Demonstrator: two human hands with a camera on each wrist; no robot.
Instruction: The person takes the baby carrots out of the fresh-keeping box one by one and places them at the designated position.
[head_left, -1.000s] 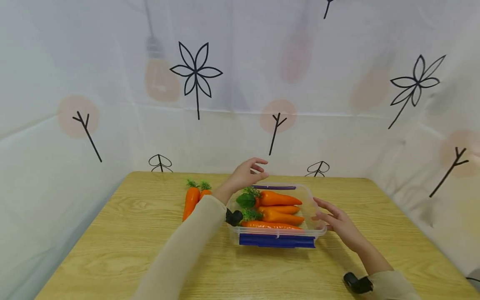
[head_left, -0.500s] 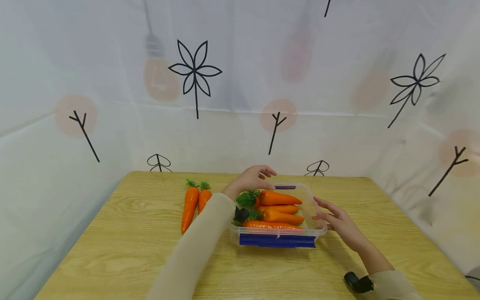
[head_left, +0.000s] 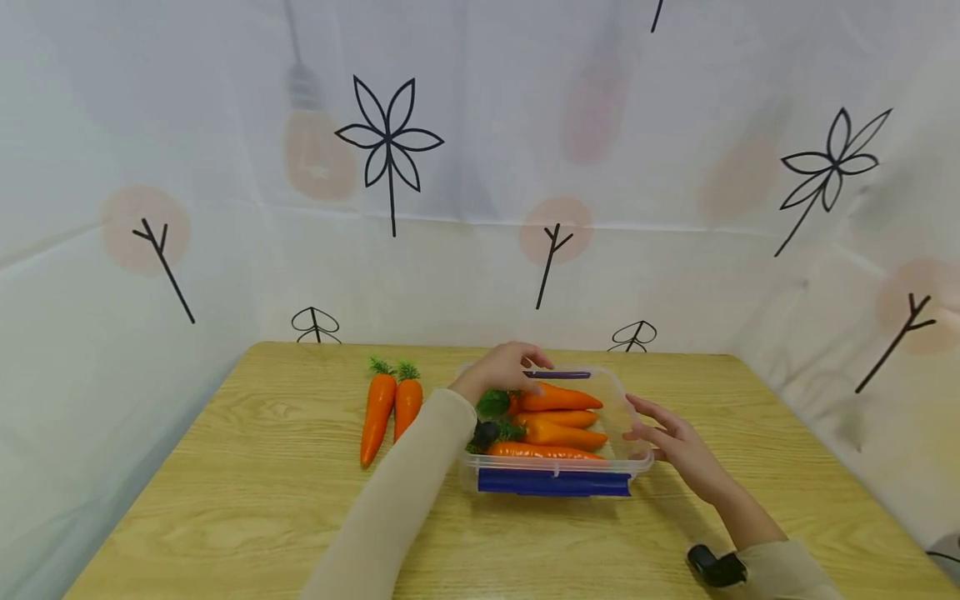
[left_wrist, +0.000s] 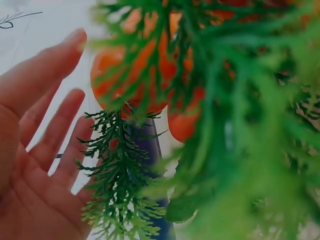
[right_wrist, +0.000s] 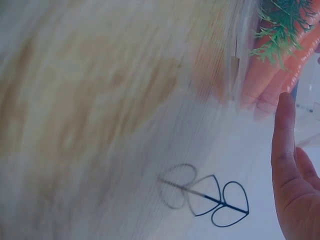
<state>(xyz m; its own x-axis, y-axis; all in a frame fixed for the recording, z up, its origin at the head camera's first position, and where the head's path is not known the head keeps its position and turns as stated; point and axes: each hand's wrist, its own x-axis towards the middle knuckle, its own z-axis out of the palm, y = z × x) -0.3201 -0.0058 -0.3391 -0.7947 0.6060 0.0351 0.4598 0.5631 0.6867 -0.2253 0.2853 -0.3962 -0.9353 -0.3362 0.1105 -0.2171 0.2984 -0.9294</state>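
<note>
A clear plastic container (head_left: 557, 464) with blue latches stands on the table. Several orange carrots (head_left: 562, 433) with feathery green tops lie in it, and a broad green leaf (head_left: 492, 404) shows at its left. My left hand (head_left: 506, 367) hovers over the container's back left, fingers loosely extended, near the rearmost carrot (head_left: 570, 397). In the left wrist view its palm faces a carrot's green top (left_wrist: 120, 165), with nothing held. On the container's right side rest the mostly straight fingers of my right hand (head_left: 686, 450); the right wrist view shows part of that hand (right_wrist: 295, 180).
Two more carrots lie side by side on the wooden table (head_left: 225, 467), left of the container: one long carrot (head_left: 378, 417) and another carrot (head_left: 407, 404), partly behind my left sleeve (head_left: 405, 492). A white patterned cloth (head_left: 480, 167) hangs behind and beside the table.
My left hand has moved slightly right, then lowered toward the back of the container. The two carrots on the table are less covered by the sleeve. My right hand stays in place.
</note>
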